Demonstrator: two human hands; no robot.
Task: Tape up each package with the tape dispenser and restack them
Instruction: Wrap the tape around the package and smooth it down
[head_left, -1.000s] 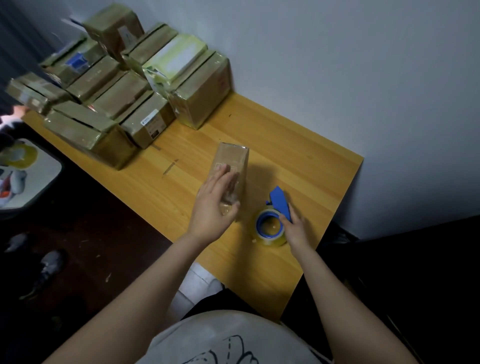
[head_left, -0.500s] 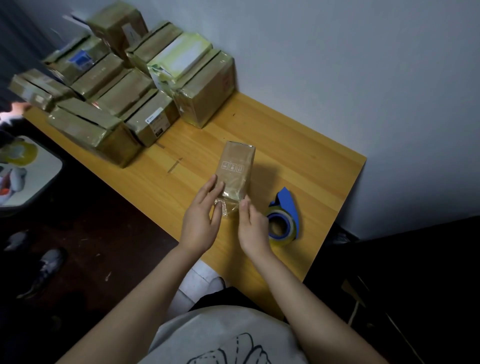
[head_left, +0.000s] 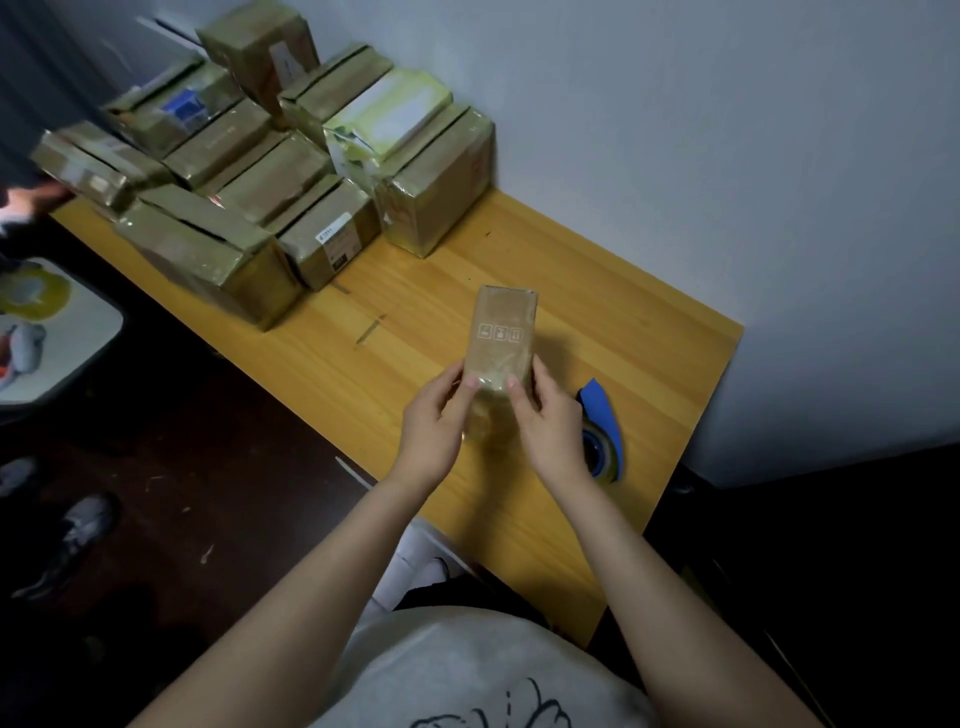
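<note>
The wooden table (head_left: 571, 291) carries the pile of packages (head_left: 270, 171) at its far left, by the wall. Over the near end my left hand (head_left: 436, 421) and right hand (head_left: 550, 421) pinch one small package (head_left: 501, 338) by its lower end, thumbs on top, probably smoothing tape. The tape dispenser (head_left: 605, 423) lies just behind my right hand, within reach; nothing blocks the way to the pile.
</note>
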